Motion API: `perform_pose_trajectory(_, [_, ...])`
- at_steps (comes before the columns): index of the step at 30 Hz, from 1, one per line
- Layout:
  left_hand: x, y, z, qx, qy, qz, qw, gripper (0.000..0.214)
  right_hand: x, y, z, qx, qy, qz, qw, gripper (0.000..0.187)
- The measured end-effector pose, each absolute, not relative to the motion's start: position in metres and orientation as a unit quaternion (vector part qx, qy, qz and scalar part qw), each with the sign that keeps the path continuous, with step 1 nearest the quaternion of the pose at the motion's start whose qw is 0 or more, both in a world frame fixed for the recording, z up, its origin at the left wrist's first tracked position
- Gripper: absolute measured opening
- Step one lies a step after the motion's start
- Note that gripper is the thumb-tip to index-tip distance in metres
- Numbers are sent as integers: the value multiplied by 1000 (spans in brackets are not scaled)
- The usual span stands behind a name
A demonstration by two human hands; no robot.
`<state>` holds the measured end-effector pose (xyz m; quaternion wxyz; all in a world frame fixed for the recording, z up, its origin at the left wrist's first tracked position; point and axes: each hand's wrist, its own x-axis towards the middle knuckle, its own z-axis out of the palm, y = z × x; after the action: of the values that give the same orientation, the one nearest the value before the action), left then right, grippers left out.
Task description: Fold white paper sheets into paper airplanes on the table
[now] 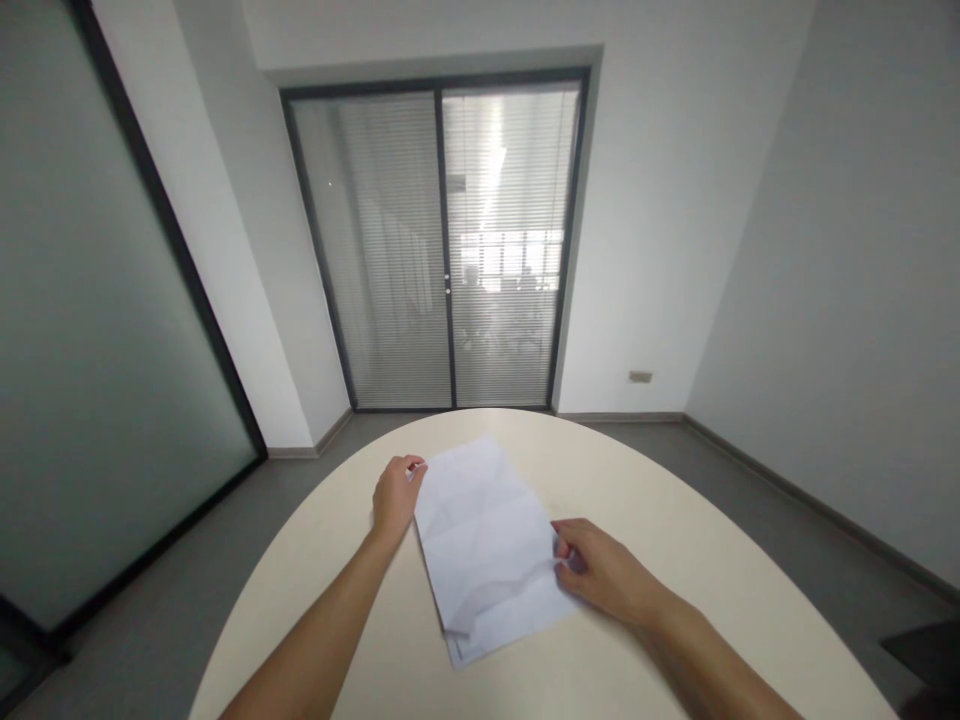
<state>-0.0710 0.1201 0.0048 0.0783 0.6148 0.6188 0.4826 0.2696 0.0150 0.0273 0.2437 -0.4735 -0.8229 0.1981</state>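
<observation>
My left hand (397, 497) pinches the far left corner of the white paper (484, 530) between thumb and fingers, and my right hand (604, 572) grips its right side between thumb and curled forefinger. The paper lies slantwise on the round table (652, 515), its top not far from the table's far edge, its lower end pointing toward me. Creases cross it, and overlapping layers show at its near left corner; I can't quite make out how many sheets there are.

Lower paper (517, 615) mostly hidden, tabletop (600, 480) cropped below, dark corner object (928, 655) unclear
</observation>
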Motion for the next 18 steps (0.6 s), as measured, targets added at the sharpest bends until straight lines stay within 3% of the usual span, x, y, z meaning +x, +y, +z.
perform_pose_trajectory(10, [-61, 119, 5, 563, 614, 525, 178, 10, 272, 16, 29, -456, -824, 221, 253, 5])
perform_pose_trajectory(18, [-25, 99, 9, 713, 509, 446, 182, 35, 278, 15, 21, -455, -836, 195, 238, 52])
